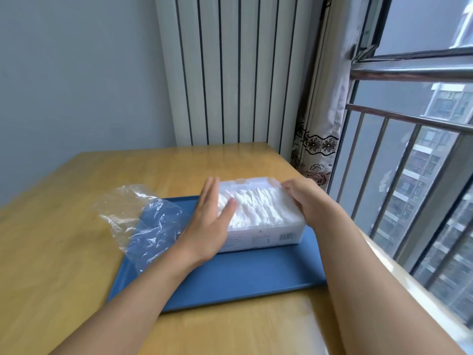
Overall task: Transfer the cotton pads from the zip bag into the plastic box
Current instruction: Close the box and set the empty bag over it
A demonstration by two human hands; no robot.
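A clear plastic box (271, 237) stands on a blue tray (243, 278), filled with a row of white cotton pads (258, 206). Its lid hangs open at the far side. My left hand (210, 221) lies flat against the box's left end, fingers straight, thumb touching the pads. My right hand (304, 198) curls over the box's right far corner and holds it. The crumpled clear zip bag (143, 216) lies to the left, half on the tray and half on the table, and looks empty.
The wooden table (64, 252) runs to a wall on the left and a striped radiator behind. A curtain (320, 149) and a barred window (409, 175) are close on the right, past the table's edge.
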